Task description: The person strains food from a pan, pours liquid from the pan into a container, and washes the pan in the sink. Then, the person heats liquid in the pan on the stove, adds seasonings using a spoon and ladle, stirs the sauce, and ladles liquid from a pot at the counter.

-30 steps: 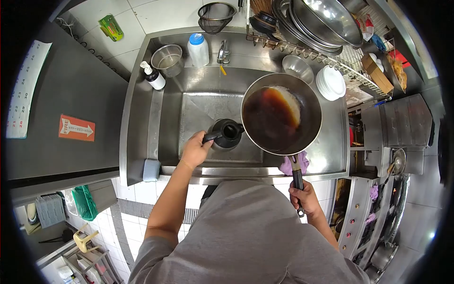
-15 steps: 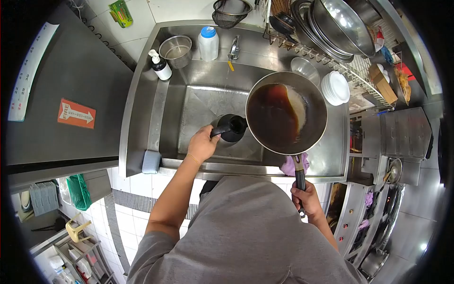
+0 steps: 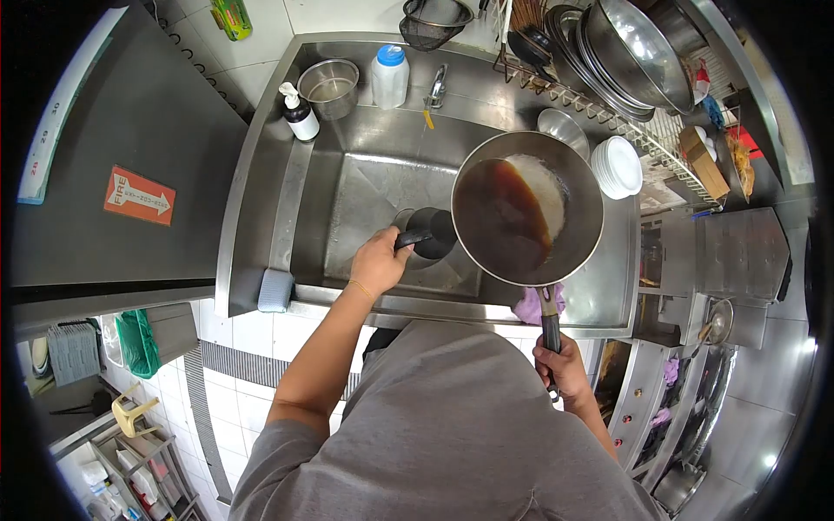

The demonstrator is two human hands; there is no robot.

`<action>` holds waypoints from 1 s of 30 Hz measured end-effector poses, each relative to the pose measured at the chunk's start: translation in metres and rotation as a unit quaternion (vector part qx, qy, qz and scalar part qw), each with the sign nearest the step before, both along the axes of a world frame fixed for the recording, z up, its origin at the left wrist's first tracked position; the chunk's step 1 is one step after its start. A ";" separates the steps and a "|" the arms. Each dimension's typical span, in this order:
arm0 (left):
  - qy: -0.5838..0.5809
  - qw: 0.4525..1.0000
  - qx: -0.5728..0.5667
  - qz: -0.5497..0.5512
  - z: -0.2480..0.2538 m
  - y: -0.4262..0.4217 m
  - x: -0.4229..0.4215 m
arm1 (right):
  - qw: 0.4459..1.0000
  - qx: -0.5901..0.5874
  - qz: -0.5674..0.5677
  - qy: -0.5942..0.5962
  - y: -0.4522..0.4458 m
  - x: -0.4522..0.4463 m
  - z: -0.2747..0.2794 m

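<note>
My left hand [image 3: 380, 259] is closed around the handle of a black jug [image 3: 437, 233], held over the sink basin [image 3: 347, 182]. In my right hand [image 3: 563, 368] is the black handle of a deep pan [image 3: 595, 217]. Dark brown liquid [image 3: 499, 208] lies in the pan, pooled toward its left side, with the pale bottom showing on the right. The pan's left rim meets the jug's mouth, or hangs just over it; which one I cannot tell. Any stream between them is hidden. A purple cloth [image 3: 530, 306] lies under the pan's handle end.
Along the sink's back stand a pump bottle [image 3: 301, 115], a metal pot [image 3: 330, 91], a blue-capped container [image 3: 390, 80] and a faucet [image 3: 438, 87]. White bowls [image 3: 616, 168] are stacked at right, below a rack of metal bowls [image 3: 638, 52]. A blue sponge [image 3: 275, 290] sits on the front-left edge.
More of the pan's pale bottom shows as the brown liquid has drawn back to the left. The jug has shifted slightly right, its mouth now tucked against or under the pan's rim.
</note>
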State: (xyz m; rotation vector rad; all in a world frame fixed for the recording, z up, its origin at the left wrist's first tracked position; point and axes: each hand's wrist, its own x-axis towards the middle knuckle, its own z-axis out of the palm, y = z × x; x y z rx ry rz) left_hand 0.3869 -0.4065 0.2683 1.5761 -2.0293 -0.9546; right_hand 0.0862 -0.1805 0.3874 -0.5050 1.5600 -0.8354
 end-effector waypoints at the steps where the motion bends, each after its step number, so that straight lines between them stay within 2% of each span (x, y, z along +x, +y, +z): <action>1: 0.001 1.000 -0.001 0.000 0.000 0.001 0.000 | 1.000 0.000 -0.001 0.000 0.000 0.000 0.000; 22: -0.012 1.000 0.023 -0.013 0.003 -0.007 0.000 | 0.999 0.003 0.009 0.052 -0.011 0.005 0.004; 30: -0.016 0.999 0.025 -0.024 -0.012 -0.007 -0.005 | 0.999 0.007 -0.003 0.052 -0.012 0.001 0.000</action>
